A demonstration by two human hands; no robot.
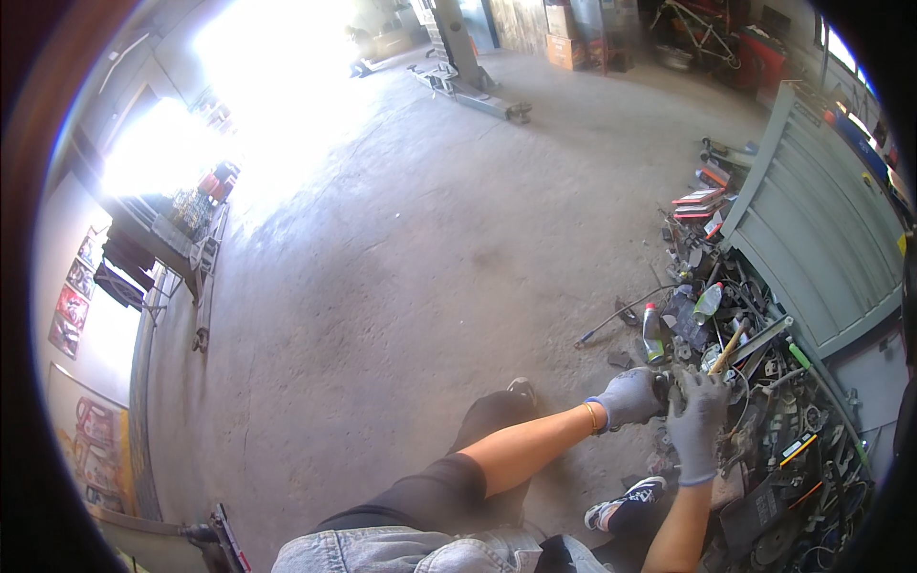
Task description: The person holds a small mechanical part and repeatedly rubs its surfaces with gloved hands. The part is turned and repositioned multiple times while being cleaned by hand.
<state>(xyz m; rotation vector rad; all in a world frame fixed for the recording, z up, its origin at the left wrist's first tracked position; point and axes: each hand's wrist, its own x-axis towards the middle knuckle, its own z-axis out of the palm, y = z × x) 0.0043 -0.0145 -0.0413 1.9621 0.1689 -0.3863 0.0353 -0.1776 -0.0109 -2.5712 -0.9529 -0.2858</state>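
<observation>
Both my hands wear grey work gloves and meet over the near-left edge of a scrap pile. My left hand [628,397], on an arm stretched across from the left, has its fingers closed round a small dark part [661,384] whose kind I cannot make out. Close on the other side of that part is my right hand [698,420], its fingers bent and its thumb toward the part; it seems to grip it too. A bottle with a red cap [652,332] lies just beyond my hands. A wooden-looking handle [730,346] sticks up past my right fingers.
The heap of metal and plastic scrap [764,420] fills the right side, against a grey-green metal cabinet [812,220]. A clear green-labelled bottle [708,303] and a cable [621,320] lie there. My shoe [626,503] stands beside the heap. A lift post [454,48] rises far off.
</observation>
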